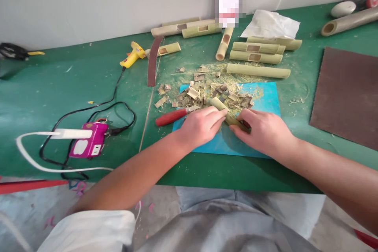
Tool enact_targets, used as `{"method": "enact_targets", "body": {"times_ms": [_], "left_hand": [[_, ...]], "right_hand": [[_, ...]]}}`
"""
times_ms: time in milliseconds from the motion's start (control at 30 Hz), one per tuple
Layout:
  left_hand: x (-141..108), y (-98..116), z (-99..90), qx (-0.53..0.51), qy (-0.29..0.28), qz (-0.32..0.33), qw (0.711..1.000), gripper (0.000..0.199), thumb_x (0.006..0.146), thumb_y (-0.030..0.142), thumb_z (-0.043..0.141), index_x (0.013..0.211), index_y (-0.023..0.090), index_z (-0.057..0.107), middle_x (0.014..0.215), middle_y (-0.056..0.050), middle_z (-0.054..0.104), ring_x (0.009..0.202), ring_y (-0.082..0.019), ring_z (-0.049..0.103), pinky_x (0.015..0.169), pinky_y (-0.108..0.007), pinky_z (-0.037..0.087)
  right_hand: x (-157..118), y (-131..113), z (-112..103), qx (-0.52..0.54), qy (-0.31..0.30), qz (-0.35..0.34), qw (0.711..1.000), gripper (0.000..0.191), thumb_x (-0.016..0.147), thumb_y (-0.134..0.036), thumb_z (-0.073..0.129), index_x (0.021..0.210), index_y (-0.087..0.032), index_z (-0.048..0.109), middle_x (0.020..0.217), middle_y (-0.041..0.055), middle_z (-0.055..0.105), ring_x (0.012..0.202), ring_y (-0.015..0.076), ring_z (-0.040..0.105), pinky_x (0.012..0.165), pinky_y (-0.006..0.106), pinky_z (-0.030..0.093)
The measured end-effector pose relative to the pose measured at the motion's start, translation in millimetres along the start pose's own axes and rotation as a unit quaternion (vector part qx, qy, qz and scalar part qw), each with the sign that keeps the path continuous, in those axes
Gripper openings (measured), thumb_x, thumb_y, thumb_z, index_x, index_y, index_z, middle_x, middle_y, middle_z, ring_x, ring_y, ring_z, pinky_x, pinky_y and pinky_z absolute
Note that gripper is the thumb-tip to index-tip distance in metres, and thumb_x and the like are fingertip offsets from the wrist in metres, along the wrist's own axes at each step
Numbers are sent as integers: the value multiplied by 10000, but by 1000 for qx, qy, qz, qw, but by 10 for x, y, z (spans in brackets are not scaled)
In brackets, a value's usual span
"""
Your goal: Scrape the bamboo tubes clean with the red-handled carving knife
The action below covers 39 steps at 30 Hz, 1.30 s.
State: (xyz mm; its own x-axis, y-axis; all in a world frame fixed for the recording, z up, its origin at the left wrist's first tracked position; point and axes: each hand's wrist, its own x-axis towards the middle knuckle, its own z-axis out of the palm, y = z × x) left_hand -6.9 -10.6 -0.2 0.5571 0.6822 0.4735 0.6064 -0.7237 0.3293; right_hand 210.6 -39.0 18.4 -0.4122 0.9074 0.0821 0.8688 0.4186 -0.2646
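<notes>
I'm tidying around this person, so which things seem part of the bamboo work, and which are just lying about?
Likely part of the work:
- held bamboo tube
- blue sheet beneath it
- bamboo chips
- red-handled tool

Probably just lying about:
- yellow glue gun
- magenta power adapter
- crumpled white sheet

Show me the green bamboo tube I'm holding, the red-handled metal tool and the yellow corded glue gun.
Green bamboo tube [219, 104]: head view, far end.
Red-handled metal tool [171, 117]: head view, handle.
Yellow corded glue gun [136, 54]: head view, body.
</notes>
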Motion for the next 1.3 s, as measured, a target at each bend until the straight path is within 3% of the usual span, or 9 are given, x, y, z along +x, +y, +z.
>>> {"method": "enact_targets", "body": {"times_ms": [133,233,367,500,633,733,1067,1233,1300], "left_hand": [[0,-25,-15,14,22,-21,999,224,974,195,504,1033,97,696,890,-99,728,822,-162,698,777,-276,573],[-14,-21,-16,5,-5,-6,1000,230,979,205,497,1078,114,684,894,-89,726,817,-151,696,773,-268,577],[-17,-14,-6,5,18,-15,1000,225,982,198,487,1063,117,681,921,-92,729,839,-151,698,800,-276,577],[0,-14,-8,-1,-8,5,1000,220,974,205,506,1068,118,685,920,-94,730,826,-158,702,773,-276,582],[4,-6,-19,15,16,-14,1000,218,975,196,503,1042,114,692,913,-92,731,837,-154,698,795,-270,576],[-9,8,-23,-5,-7,13,1000,223,973,206,510,1067,118,691,886,-84,723,806,-149,695,768,-260,576],[10,-21,1,18,20,1,1000,213,973,184,506,1042,95,686,916,-97,727,845,-157,697,809,-277,577],[1,17,-4,9,-9,13,1000,231,985,220,492,1073,102,670,874,-75,717,808,-143,693,774,-251,575],[-2,20,-14,35,14,2,999,221,986,194,479,1036,110,677,897,-79,720,834,-149,692,797,-264,572]], "right_hand": [[-1,-1,4,-3,10,1,1000,261,838,-439,553,740,-198,536,630,-2,580,545,121,476,521,254,225],[-4,3,12,-3,17,-5,1000,274,840,-444,544,720,-199,523,614,-4,562,533,118,464,515,252,222],[-9,8,21,-3,27,-11,1000,261,841,-430,546,727,-196,526,614,-9,558,532,116,463,514,250,221],[-8,9,24,-9,28,-17,999,268,841,-431,552,718,-195,519,609,-13,549,526,111,450,516,249,221],[-7,5,25,-10,35,-20,999,252,830,-417,565,722,-195,519,609,-15,547,526,109,446,514,245,225],[-10,2,27,-12,36,-27,999,262,832,-418,567,706,-196,507,604,-17,538,520,109,441,509,247,222],[-9,-5,33,-17,43,-23,999,259,829,-419,574,710,-198,510,603,-18,539,518,110,446,508,250,213],[-14,2,48,-3,40,-27,999,266,826,-412,583,695,-202,486,604,-22,532,524,108,446,511,250,220],[-14,1,46,1,40,-21,999,259,819,-411,589,701,-203,488,605,-24,535,529,109,449,513,248,225]]}}
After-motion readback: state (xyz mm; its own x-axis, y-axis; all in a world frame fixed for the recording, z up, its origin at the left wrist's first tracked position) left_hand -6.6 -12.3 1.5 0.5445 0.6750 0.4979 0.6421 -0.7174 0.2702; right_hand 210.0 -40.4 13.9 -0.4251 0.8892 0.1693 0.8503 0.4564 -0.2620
